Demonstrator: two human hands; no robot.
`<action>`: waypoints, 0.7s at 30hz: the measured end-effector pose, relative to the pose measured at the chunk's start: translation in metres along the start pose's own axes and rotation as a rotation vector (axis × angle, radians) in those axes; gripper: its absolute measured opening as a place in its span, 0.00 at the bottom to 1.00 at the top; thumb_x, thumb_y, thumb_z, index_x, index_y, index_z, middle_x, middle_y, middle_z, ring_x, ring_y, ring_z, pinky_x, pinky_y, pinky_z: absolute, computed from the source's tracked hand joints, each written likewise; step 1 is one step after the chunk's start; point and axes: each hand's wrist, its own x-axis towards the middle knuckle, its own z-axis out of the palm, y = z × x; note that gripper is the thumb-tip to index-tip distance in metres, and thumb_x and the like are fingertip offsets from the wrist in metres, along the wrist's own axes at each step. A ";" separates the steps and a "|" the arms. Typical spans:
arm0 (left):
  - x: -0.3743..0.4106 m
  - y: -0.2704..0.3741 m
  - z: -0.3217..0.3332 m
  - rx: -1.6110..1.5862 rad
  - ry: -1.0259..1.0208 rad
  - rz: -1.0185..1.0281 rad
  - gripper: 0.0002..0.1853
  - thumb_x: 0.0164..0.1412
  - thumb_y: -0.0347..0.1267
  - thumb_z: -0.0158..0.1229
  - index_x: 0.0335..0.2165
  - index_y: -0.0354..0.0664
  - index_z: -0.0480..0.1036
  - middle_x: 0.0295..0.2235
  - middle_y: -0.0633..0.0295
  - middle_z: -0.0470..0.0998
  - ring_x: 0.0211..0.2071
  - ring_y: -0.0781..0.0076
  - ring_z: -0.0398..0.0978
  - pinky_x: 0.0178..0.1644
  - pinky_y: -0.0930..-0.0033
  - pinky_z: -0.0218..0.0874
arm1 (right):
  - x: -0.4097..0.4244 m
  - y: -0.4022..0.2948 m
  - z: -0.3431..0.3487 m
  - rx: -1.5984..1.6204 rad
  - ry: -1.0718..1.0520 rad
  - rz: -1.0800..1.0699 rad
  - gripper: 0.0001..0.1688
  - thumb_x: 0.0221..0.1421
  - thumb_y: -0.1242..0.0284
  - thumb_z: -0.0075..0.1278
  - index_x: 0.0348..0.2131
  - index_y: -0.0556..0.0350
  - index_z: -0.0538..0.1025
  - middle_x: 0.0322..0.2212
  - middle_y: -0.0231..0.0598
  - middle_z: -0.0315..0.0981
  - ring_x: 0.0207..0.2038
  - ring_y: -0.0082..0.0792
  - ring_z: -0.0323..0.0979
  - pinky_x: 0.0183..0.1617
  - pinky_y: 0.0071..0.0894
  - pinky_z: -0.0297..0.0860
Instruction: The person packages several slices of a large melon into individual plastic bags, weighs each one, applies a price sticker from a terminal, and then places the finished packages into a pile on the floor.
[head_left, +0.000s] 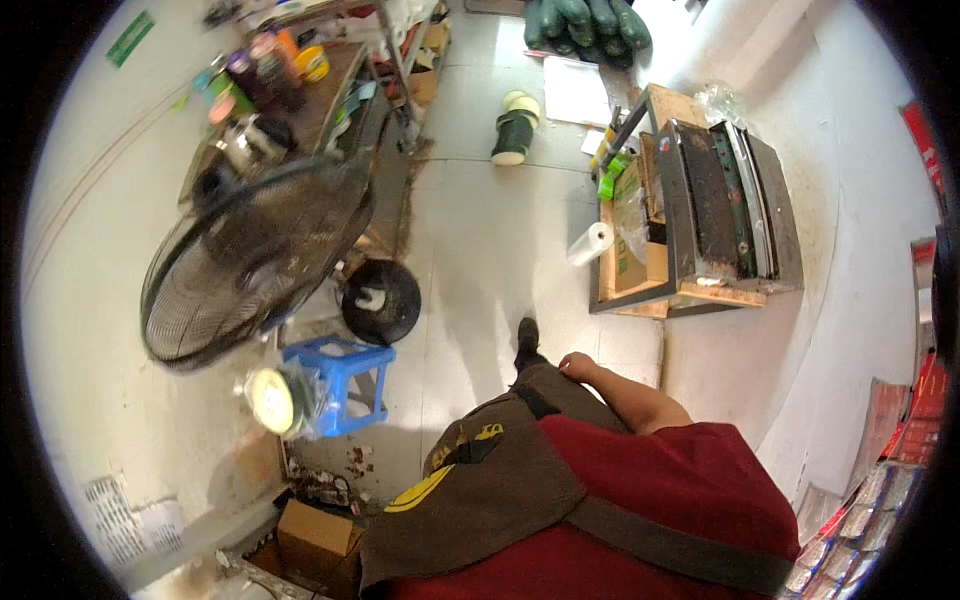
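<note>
My right hand (577, 367) hangs low beside my brown apron (480, 517), near my thigh; its fingers look curled, and whether anything is in them cannot be made out. My left hand is out of view. One dark shoe (528, 334) shows on the pale tiled floor (480, 247). Ahead on the floor lie cut pieces of a large green-skinned gourd (514, 137) with pale cut faces. Farther on, several whole dark green gourds (585, 26) are piled together.
On the left stand a large fan (259, 259), a round black bin (381, 301) and a blue plastic stool (352, 382) beside a plastic-wrapped cut gourd (274, 401). To the right is a metal-framed rack (637, 304) with a plastic roll (592, 244). A cardboard box (315, 529) sits lower left.
</note>
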 end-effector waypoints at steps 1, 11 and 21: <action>0.005 0.016 0.023 0.026 -0.030 -0.009 0.19 0.61 0.40 0.58 0.46 0.39 0.73 0.37 0.62 0.78 0.36 0.73 0.74 0.40 0.68 0.64 | 0.006 0.021 -0.009 0.035 -0.005 -0.009 0.19 0.48 0.61 0.54 0.37 0.50 0.83 0.34 0.48 0.81 0.38 0.48 0.78 0.49 0.42 0.71; 0.141 0.222 0.260 0.196 -0.286 0.059 0.18 0.63 0.42 0.56 0.45 0.42 0.74 0.35 0.64 0.78 0.33 0.75 0.74 0.38 0.68 0.64 | 0.092 0.072 -0.250 0.936 0.136 0.264 0.19 0.57 0.68 0.50 0.47 0.57 0.75 0.33 0.35 0.78 0.31 0.27 0.76 0.32 0.26 0.70; 0.303 0.520 0.532 0.256 -0.378 -0.003 0.19 0.63 0.36 0.53 0.51 0.42 0.70 0.40 0.61 0.79 0.40 0.72 0.76 0.40 0.66 0.64 | 0.264 0.103 -0.403 0.947 0.160 0.307 0.23 0.56 0.67 0.54 0.48 0.62 0.75 0.34 0.43 0.78 0.32 0.30 0.77 0.34 0.31 0.72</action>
